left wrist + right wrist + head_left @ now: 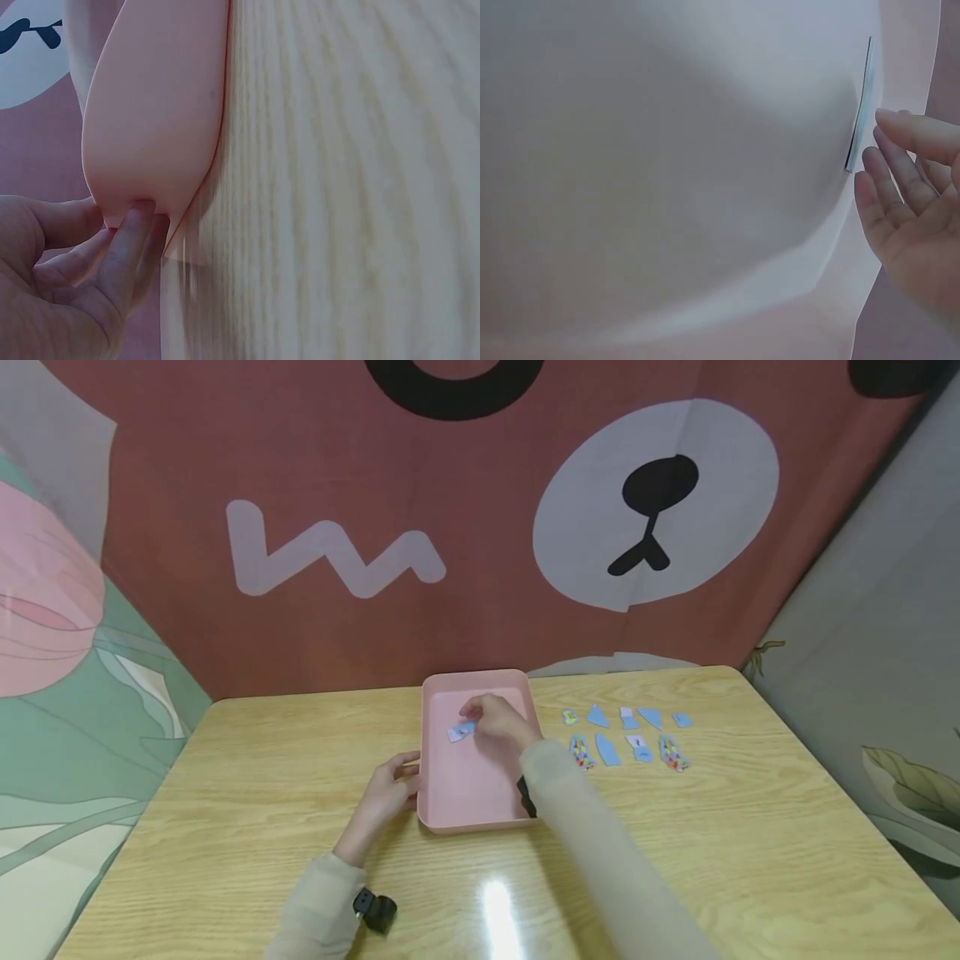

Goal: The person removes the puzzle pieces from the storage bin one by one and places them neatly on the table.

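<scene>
A shallow pink tray (480, 810) stands on the table. At its left side is my left hand (395, 789), its fingertips (142, 210) touching the tray's outer wall (161, 112). My right hand (495, 720) hovers inside the tray, beside a small blue-and-white flat piece (457, 732). The right wrist view shows this piece (861, 112) nearly edge-on, with the bent fingers of that hand (915, 180) close by; nothing is visibly pinched between them.
Two rows of small flat pieces lie right of the tray, among them blue pieces (608, 750) and multicoloured pieces (672, 753). The wooden table (750, 860) meets a printed cloth (337, 635) at the back. Black wrist cameras (375, 910) sit on the sleeves.
</scene>
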The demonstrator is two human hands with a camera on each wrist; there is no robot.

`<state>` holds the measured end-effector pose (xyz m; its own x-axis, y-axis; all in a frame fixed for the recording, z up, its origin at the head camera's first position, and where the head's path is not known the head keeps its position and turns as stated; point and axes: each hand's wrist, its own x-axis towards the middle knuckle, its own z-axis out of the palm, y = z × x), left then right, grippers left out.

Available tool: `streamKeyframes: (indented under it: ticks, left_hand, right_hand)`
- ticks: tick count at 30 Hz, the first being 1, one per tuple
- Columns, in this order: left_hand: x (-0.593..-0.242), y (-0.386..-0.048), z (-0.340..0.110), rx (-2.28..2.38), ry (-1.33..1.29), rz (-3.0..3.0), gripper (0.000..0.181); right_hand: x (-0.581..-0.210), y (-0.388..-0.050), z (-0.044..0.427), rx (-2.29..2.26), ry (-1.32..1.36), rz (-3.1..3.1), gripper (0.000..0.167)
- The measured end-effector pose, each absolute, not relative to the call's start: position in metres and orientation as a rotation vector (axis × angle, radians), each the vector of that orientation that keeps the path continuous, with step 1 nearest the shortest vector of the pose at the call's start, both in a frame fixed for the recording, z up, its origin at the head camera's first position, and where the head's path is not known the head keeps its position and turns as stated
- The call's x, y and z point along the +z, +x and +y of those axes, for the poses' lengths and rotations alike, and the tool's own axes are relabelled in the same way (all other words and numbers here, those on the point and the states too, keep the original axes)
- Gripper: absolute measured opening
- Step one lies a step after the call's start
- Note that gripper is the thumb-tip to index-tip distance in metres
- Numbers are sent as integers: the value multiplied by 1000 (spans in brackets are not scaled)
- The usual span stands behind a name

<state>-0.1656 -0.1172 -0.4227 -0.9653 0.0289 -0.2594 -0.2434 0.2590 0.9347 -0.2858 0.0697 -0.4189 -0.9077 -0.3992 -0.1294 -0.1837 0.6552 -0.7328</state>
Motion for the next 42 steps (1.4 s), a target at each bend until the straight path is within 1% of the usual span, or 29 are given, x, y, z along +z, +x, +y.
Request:
streamKeyframes:
  ticks: [5, 12, 21, 30, 35, 42]
  left_hand:
    - [-422, -166, -117, 1778, -201, 2302, 44]
    - [-422, -165, -117, 1781, -184, 2309, 44]
    - [-422, -165, -116, 1800, -161, 2307, 44]
    - [-423, -165, -116, 1789, -181, 2322, 44]
    - [-423, -165, -117, 1782, -178, 2323, 44]
    - [-423, -165, -117, 1782, -173, 2317, 44]
  right_hand:
    - [-423, -287, 68, -1037, -440, 2593, 36]
    - [-429, -292, 69, -1015, -472, 2579, 33]
    - [-424, -289, 71, -984, -436, 2591, 29]
    - [-407, -287, 75, -920, -452, 2610, 28]
    - [-392, -286, 80, -1044, -413, 2574, 30]
    - [-372, -287, 96, -1245, -342, 2437, 38]
